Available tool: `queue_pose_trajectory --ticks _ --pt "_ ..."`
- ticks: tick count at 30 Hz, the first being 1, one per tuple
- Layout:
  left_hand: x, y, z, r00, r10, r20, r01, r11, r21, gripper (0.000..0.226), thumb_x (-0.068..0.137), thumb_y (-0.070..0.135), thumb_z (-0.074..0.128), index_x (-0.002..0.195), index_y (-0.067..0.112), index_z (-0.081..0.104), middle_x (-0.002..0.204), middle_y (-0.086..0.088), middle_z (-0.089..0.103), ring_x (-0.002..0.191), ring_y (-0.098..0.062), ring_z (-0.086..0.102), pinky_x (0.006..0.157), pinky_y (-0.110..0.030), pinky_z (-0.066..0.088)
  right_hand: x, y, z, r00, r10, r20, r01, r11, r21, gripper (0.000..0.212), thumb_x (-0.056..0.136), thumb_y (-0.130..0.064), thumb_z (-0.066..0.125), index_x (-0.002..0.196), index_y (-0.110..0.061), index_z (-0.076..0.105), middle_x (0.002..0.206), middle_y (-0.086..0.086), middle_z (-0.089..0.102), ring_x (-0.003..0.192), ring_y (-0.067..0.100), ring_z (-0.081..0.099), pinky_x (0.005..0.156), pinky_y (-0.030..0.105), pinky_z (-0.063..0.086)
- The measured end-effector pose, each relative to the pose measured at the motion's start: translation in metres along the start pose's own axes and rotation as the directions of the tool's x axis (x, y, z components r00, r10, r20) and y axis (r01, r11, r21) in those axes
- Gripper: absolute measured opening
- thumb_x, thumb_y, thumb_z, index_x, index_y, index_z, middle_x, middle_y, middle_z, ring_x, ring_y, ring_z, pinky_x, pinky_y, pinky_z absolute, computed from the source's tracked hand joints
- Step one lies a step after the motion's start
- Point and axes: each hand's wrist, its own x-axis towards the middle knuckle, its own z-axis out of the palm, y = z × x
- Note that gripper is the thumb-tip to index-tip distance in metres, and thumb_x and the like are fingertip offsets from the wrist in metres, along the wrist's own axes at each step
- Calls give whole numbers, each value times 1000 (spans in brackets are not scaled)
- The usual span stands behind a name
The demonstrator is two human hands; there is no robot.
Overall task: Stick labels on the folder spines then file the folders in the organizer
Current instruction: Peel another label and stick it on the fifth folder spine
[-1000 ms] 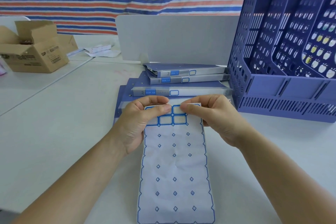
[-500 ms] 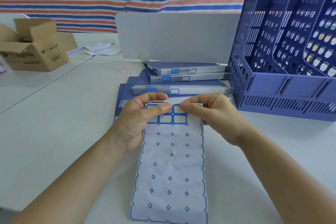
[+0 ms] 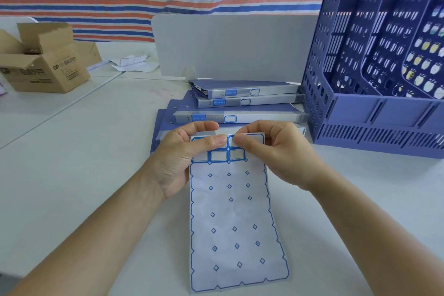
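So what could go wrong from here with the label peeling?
The right hand pinches at the top row of the creased label sheet, which the left hand grips: a label could tear or curl coming off. The folders lie fanned in a loose stack beside the organizer; lifting one could slide the rest.

Sheet on table, before stacked folders. Organizer right of folders, panel behind. Box far left.

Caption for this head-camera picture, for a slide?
Left hand holds a nearly used-up white label sheet while right hand picks at a blue-bordered label, before stacked blue folders and a blue plastic organizer.
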Motion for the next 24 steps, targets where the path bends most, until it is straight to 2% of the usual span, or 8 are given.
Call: queue_pose_trajectory --ticks 3,7,9,11,13,15,20,24 --pt "1 0 -1 1000 -22 0 22 999 -29 39 64 12 75 102 17 67 89 -11 75 75 -24 72 63 -33 60 0 0 2 997 -79 -14 78 994 -71 8 91 -30 69 83 -29 71 72 -9 71 65 4 59 63 25 50" --pt "1 0 0 999 -43 10 43 997 -62 37 64 11 74 100 15 66 85 -9 76 71 -21 73 60 -30 59 1 1 3 991 -129 -21 126 987 -102 7 92 -31 68 85 -29 70 81 -2 72 71 7 58 69 26 48" --pt "1 0 0 998 -57 15 58 995 -83 37 64 10 73 101 14 66 82 -8 76 69 -20 73 60 -30 60 1 2 4 988 -151 -21 148 983 -107 7 92 -31 67 86 -29 70 83 -1 72 75 17 60 71 29 49" --pt "1 0 -1 997 -72 21 74 991 -109 36 65 10 72 101 14 66 82 -7 76 70 -20 73 61 -31 60 1 2 5 989 -148 -22 145 985 -89 8 92 -31 67 85 -29 70 77 -4 69 70 18 58 66 30 47" --pt "2 0 -1 996 -84 30 87 986 -143 33 66 10 72 98 15 66 83 -7 76 70 -20 73 62 -31 60 2 3 5 992 -126 -28 124 990 -61 10 92 -31 67 83 -30 70 67 -16 63 60 4 51 59 21 41" --pt "2 0 -2 996 -85 31 89 983 -161 32 65 10 72 97 15 66 83 -8 76 69 -21 73 62 -32 61 3 4 5 993 -109 -38 106 992 -69 10 92 -33 67 83 -32 69 66 -22 63 60 1 51 60 17 40" --pt "2 0 -1 998 -67 21 69 984 -166 33 64 11 72 96 17 67 83 -8 75 71 -22 72 70 -36 61 2 3 6 994 -98 -45 94 993 -76 8 91 -35 67 84 -32 70 73 -13 67 65 5 54 63 25 47" --pt "2 1 -4 998 -52 44 58 986 -159 36 67 9 75 101 18 67 88 -10 75 76 -25 73 71 -37 61 1 -1 6 995 -90 -49 87 995 -57 8 92 -32 67 84 -30 70 72 -10 68 62 4 56 60 23 48"
